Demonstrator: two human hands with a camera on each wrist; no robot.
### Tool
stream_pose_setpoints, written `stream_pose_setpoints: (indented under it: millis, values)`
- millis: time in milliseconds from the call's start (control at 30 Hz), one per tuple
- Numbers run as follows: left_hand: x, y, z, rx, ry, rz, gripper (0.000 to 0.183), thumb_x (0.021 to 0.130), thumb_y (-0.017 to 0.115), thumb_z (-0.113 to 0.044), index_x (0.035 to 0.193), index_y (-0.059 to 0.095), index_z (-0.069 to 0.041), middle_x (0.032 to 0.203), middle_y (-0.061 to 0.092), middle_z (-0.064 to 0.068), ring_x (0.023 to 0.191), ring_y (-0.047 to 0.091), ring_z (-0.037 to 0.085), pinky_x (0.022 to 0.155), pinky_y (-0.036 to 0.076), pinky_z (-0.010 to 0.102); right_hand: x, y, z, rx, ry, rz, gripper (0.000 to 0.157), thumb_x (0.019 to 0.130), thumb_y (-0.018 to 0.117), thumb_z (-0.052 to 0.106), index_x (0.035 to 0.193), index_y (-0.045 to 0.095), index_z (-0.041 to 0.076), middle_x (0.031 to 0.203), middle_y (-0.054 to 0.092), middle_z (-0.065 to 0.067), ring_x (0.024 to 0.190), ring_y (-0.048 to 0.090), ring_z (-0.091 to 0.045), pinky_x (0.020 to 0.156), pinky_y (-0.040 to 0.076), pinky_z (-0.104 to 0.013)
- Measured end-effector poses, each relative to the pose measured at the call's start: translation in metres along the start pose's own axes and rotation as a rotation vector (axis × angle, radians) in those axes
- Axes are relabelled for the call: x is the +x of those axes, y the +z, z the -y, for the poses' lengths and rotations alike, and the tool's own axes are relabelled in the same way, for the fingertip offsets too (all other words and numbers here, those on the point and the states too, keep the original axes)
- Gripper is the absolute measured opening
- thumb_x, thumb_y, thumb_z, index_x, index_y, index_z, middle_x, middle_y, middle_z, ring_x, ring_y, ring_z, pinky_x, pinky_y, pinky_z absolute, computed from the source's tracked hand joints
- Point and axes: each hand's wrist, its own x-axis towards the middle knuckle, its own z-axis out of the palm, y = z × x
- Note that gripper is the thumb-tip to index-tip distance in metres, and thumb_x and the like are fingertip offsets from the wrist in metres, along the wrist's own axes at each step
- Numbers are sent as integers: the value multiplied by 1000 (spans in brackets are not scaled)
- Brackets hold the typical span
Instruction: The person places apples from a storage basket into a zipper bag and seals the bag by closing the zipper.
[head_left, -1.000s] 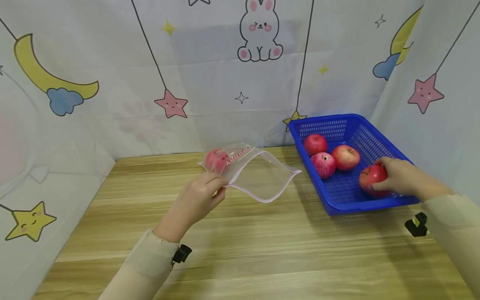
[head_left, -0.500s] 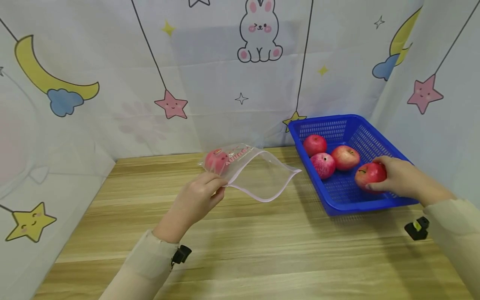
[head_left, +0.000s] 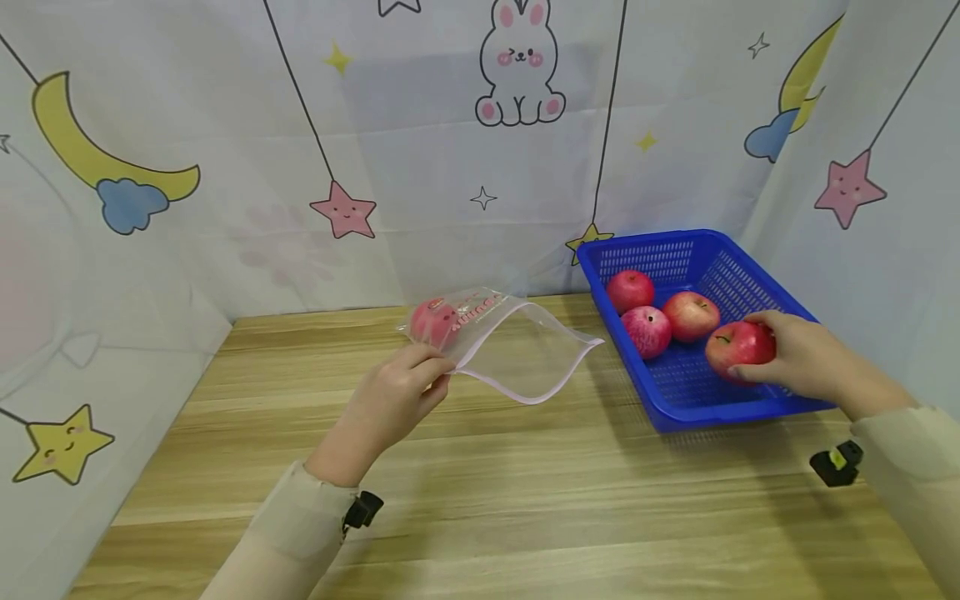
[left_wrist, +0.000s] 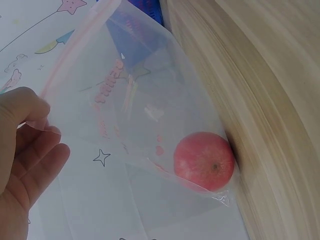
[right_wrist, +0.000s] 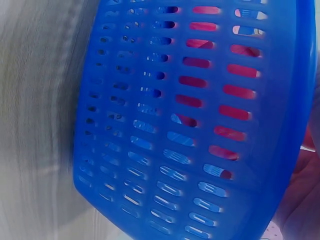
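My left hand (head_left: 405,387) pinches the rim of a clear zip bag (head_left: 517,354) with pink lettering, whose mouth gapes toward the right. Inside the bag's far end lies one apple (left_wrist: 204,161). Over the right part of the blue basket (head_left: 671,417), my right hand (head_left: 806,354) grips a red apple (head_left: 738,350), thumb in front and fingers behind. Three more apples sit at the basket's left side: a red one (head_left: 630,290), a streaked one (head_left: 647,332) and a yellowish-red one (head_left: 691,317). In the right wrist view the basket wall (right_wrist: 165,130) covers most of the held apple and hand.
The wooden table (head_left: 450,500) runs back to a white curtain (head_left: 435,150) printed with stars, moons and a rabbit. Beside the basket the curtain also closes off the right. The basket's raised rim stands between the held apple and the bag.
My right hand has lifted the red apple slightly and shifted it left inside the basket. The left hand and the bag have stayed nearly still.
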Motion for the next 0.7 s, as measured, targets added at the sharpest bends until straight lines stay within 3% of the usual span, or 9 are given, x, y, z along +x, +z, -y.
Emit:
stream_pose_setpoints:
  millis: [700]
  values:
    - [0,0,-1,-2,-4,-1,14,70,74,2,84,70,-2,82,65,6,71,61,16,61,55,25,-12,1,11,56,19,-130,80,73,78,45,126,47,-8,107,58,-31,91,59,-42,71,52,-56]
